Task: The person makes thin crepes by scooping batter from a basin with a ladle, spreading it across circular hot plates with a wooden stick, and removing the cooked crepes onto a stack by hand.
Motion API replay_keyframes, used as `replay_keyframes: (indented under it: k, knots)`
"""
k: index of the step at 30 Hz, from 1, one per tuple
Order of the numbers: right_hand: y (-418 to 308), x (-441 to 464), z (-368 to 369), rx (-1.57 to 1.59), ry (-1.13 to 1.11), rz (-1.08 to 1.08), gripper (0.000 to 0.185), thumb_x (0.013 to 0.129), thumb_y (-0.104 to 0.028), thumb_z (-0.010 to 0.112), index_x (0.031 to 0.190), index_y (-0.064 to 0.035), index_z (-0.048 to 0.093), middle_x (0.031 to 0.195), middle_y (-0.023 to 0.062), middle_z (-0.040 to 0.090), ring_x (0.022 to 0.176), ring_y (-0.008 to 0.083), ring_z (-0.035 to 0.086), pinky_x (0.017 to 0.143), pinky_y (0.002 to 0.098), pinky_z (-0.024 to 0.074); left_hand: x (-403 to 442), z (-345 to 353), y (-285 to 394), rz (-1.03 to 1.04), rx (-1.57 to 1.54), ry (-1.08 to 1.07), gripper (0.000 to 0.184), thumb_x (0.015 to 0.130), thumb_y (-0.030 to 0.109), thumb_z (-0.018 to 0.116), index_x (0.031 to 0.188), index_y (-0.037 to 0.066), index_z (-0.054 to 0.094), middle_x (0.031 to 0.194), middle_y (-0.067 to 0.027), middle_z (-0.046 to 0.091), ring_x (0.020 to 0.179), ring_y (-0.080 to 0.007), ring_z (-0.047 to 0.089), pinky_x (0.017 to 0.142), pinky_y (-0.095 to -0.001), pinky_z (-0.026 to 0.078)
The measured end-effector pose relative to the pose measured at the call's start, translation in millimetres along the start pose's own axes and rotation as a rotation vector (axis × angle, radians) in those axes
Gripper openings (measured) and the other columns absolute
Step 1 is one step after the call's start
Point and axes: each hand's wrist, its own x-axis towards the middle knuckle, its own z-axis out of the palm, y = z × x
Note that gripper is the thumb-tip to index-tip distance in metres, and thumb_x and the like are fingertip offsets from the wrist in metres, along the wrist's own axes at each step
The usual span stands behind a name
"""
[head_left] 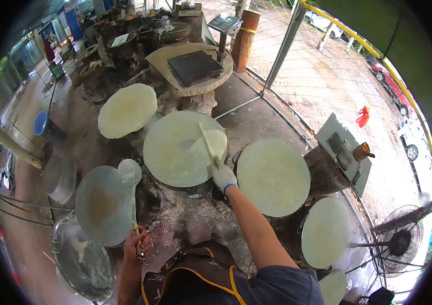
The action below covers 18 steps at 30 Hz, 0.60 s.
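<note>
My right hand [223, 176], in a white glove with a blue cuff, is closed around a pale flat spreading stick [206, 139]. The stick lies across the round griddle [167, 161] in the middle, which carries a thin layer of pale batter with streaks and a thinner greyish patch. Bare, my left hand [141, 242] grips the handle end of a long ladle [130, 173]. Its batter-coated bowl hangs at the upper right edge of a grey round griddle [86, 179] with a brown patch. To the right of my glove, another griddle bears a pale round sheet [273, 177].
Further pale rounds are at back left [127, 111] and right [326, 233]. A batter-smeared metal basin [85, 274] stands low left. Behind, a stone table [208, 87] carries a black plate and a weighing scale [225, 24]. A fan [401, 241] stands right, near a wire fence.
</note>
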Motion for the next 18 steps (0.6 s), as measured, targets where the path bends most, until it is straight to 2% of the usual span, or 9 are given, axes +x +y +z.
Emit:
replay_keyframes:
  k: [2, 4, 7, 10, 11, 13, 15, 18]
  knots:
    - [8.8, -29.9, 19.2, 0.02, -0.12, -0.005, 0.053, 0.093, -0.04, 0.045, 0.138, -0.0125, 0.043, 0.115, 0.0297, 0.057, 0.109, 0.0413, 0.056, 0.092, 0.0444, 0.044, 7.2, -1.9, 4.5, -0.042, -0.006, -0.002, 0.026, 0.086, 0.001, 0.05, 0.112, 0.004, 0.046, 0.089, -0.0084, 0.05, 0.055, -0.0123, 0.043, 0.043, -0.025, 0.04]
    - [35.3, -58.4, 42.3, 0.252, -0.08, -0.158, 0.051, 0.093, -0.035, 0.049, 0.138, -0.0097, 0.045, 0.118, 0.024, 0.06, 0.108, 0.0349, 0.059, 0.091, 0.0389, 0.0455, 12.4, -6.4, 8.9, -0.094, -0.048, 0.002, 0.024, 0.085, -0.001, 0.051, 0.108, 0.005, 0.047, 0.088, -0.009, 0.052, 0.053, -0.0124, 0.044, 0.041, -0.0249, 0.038]
    - [15.2, -81.1, 55.4, 0.954, 0.181, 0.329, 0.045, 0.095, -0.025, 0.053, 0.138, -0.0122, 0.047, 0.088, 0.0032, 0.064, 0.068, 0.0121, 0.06, 0.055, 0.0275, 0.0473, 18.5, -11.1, 14.0, -0.156, 0.032, 0.026, 0.022, 0.086, -0.001, 0.05, 0.108, 0.004, 0.048, 0.083, -0.0097, 0.053, 0.049, -0.0122, 0.043, 0.04, -0.0252, 0.037]
    - [3.2, -54.1, 81.6, 1.001, 0.176, 0.515, 0.048, 0.094, -0.024, 0.052, 0.137, -0.0043, 0.045, 0.125, 0.0156, 0.059, 0.113, 0.0209, 0.056, 0.094, 0.0281, 0.042, 24.4, -13.4, 13.3, -0.215, 0.032, 0.043, 0.021, 0.088, 0.0, 0.049, 0.108, 0.005, 0.048, 0.08, -0.0107, 0.054, 0.046, -0.0123, 0.041, 0.039, -0.0255, 0.035]
    - [46.0, -22.4, 118.8, 0.914, 0.233, 0.309, 0.041, 0.094, -0.022, 0.054, 0.134, -0.0138, 0.051, 0.075, -0.0024, 0.055, 0.056, 0.0054, 0.047, 0.046, 0.0211, 0.0379, 27.0, -11.9, 14.4, -0.225, 0.029, 0.038, 0.02, 0.088, 0.001, 0.049, 0.107, 0.005, 0.048, 0.08, -0.0108, 0.053, 0.046, -0.0121, 0.041, 0.039, -0.0255, 0.035]
    - [63.9, -6.6, 100.5, 0.721, 0.155, 0.166, 0.04, 0.094, -0.022, 0.056, 0.133, -0.0135, 0.053, 0.074, -0.0018, 0.056, 0.056, 0.0057, 0.047, 0.047, 0.0221, 0.0383, 28.0, -8.7, 11.7, -0.258, 0.02, 0.036, 0.019, 0.089, 0.002, 0.05, 0.107, 0.005, 0.048, 0.079, -0.0111, 0.053, 0.045, -0.0115, 0.04, 0.038, -0.0255, 0.034]
    - [30.6, -23.8, 52.1, 0.698, 0.139, 0.198, 0.042, 0.092, -0.022, 0.052, 0.131, -0.0051, 0.053, 0.116, 0.0164, 0.064, 0.099, 0.0197, 0.061, 0.088, 0.0296, 0.0449, 27.9, -2.4, 7.4, -0.272, 0.027, 0.059, 0.018, 0.089, 0.003, 0.05, 0.107, 0.006, 0.048, 0.077, -0.0107, 0.052, 0.045, -0.0114, 0.04, 0.038, -0.0255, 0.034]
    - [50.5, -24.9, 65.0, 0.677, 0.166, 0.397, 0.041, 0.091, -0.021, 0.053, 0.13, -0.0072, 0.054, 0.116, 0.0192, 0.063, 0.106, 0.0203, 0.06, 0.09, 0.0295, 0.044, 32.4, 6.0, 0.3, -0.302, 0.031, 0.079, 0.017, 0.09, 0.004, 0.05, 0.107, 0.006, 0.047, 0.074, -0.0095, 0.051, 0.045, -0.0113, 0.04, 0.037, -0.0254, 0.034]
